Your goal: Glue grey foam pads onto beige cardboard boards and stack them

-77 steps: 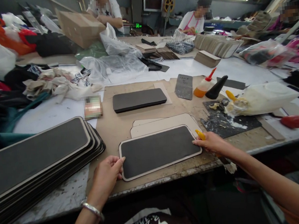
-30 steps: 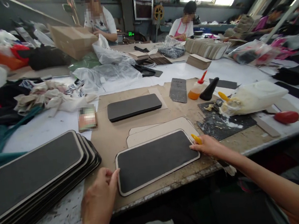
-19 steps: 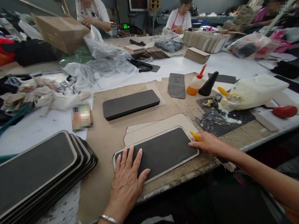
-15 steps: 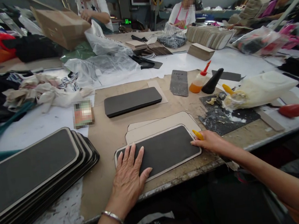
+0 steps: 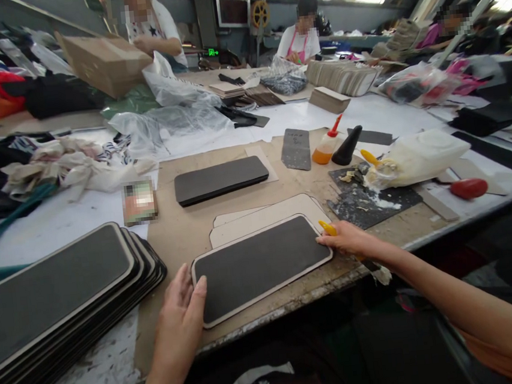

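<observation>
A black pad on a beige board (image 5: 263, 262) lies near the table's front edge, on top of plain beige boards (image 5: 265, 213). My left hand (image 5: 180, 316) rests at the pad's left end, fingers together and extended, thumb touching the board's edge. My right hand (image 5: 348, 240) touches the right end of the board and is closed round a yellow-handled brush (image 5: 327, 227).
A stack of finished black pads (image 5: 62, 295) lies at the left. A loose black pad (image 5: 221, 179), an orange glue bottle (image 5: 326, 145), a black cone (image 5: 346, 145), a white glue container (image 5: 415, 157) and a red object (image 5: 463, 188) lie beyond. Other people work at the far side.
My left hand, which was pressed flat on the pad's left part, has slid off to the pad's left edge. My right hand has stayed at the right end.
</observation>
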`<action>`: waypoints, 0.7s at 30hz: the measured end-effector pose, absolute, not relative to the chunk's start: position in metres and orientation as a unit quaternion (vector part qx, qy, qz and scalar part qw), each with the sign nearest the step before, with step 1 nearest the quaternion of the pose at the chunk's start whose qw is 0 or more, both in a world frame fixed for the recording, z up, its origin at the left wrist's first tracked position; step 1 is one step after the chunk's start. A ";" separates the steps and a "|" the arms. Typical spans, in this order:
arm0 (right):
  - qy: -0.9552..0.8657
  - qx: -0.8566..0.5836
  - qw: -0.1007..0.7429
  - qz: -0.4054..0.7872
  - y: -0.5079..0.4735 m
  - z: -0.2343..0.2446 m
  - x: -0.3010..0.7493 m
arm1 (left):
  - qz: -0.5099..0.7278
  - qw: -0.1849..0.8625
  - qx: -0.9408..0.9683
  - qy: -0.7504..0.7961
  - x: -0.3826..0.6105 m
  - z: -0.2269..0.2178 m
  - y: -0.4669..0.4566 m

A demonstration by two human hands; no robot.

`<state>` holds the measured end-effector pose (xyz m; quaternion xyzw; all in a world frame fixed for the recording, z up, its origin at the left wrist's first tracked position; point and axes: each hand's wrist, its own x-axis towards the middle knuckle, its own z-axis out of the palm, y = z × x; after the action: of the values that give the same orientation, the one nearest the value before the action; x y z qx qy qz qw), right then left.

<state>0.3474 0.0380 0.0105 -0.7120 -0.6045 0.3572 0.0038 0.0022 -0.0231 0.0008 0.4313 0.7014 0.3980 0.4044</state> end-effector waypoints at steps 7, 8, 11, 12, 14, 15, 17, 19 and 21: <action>-0.590 -0.707 0.035 0.388 0.036 0.016 0.345 | 0.429 0.565 0.237 0.664 -0.006 0.020 -0.017; -0.591 -0.704 0.039 0.392 0.036 0.017 0.345 | 0.418 0.600 0.237 0.640 -0.006 0.020 -0.018; -0.597 -0.699 0.045 0.392 0.036 0.015 0.347 | 0.402 0.673 0.240 0.572 -0.003 0.017 -0.023; -0.600 -0.697 0.047 0.390 0.036 0.014 0.349 | 0.410 0.676 0.239 0.564 -0.001 0.016 -0.025; -0.607 -0.697 0.056 0.378 0.037 0.013 0.351 | 0.434 0.672 0.237 0.551 0.002 0.013 -0.028; -0.611 -0.697 0.064 0.369 0.038 0.013 0.353 | 0.446 0.670 0.236 0.544 0.004 0.011 -0.029; -0.621 -0.698 0.080 0.347 0.037 0.017 0.354 | 0.467 0.669 0.235 0.529 0.006 0.010 -0.031; -0.635 -0.696 0.094 0.322 0.036 0.022 0.355 | 0.486 0.666 0.234 0.516 0.007 0.013 -0.034; -0.664 -0.682 0.099 0.290 0.035 0.028 0.356 | 0.503 0.660 0.232 0.507 0.002 0.022 -0.038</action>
<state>0.3558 0.0350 0.0280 -0.6817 -0.6645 0.2896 0.0992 0.0025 -0.0377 0.0215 0.2317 0.5075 0.5028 0.6603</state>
